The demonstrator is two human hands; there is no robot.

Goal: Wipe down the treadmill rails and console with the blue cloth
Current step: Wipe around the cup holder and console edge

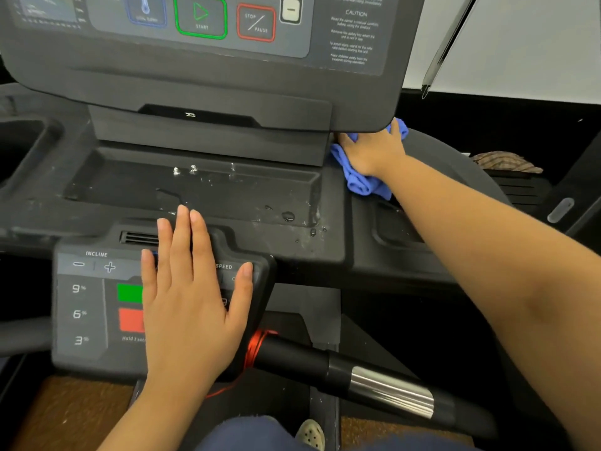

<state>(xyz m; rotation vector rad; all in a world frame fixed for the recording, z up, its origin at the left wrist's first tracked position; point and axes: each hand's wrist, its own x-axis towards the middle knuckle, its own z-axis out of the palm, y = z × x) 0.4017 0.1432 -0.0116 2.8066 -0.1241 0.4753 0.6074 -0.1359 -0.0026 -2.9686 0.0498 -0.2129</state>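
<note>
The right hand [370, 151], grip flat, is pressing the blue cloth [361, 185] onto the console [208, 83] at far right. The left hand [192, 294], grip open and empty, is resting on the near button panel [81, 307].

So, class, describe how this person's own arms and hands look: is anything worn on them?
Both are bare. The left hand and right hand show no gloves, rings or watch, and the visible nails are short and unpainted. No sleeve covers the left forearm or the right forearm up to the frame edge. No bracelets, tattoos or markings are visible.
</note>
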